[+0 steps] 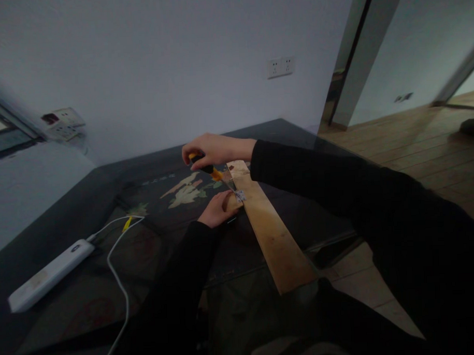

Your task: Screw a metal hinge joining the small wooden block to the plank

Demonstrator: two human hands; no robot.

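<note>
My right hand (pixel 209 150) is closed around the black and yellow handle of a screwdriver (pixel 215 174), which slants down to the right. Its tip reaches a small metal hinge (pixel 241 195) lying at the left edge of a long wooden board (pixel 276 235). With its fingers closed, my left hand (pixel 218 209) grips a small wooden piece (pixel 233 202) against that edge, beside the hinge. The near end of the board juts out past the table's front edge. Whether a screw sits under the tip is too small to tell.
On the left of the dark table (pixel 177 252) lies a white power strip (pixel 49 274). Its white cable (pixel 122 290) with a yellow tag (pixel 127 224) curls toward me. Wall sockets (pixel 280 67) are behind the table, and wooden floor (pixel 410 145) stretches to the right.
</note>
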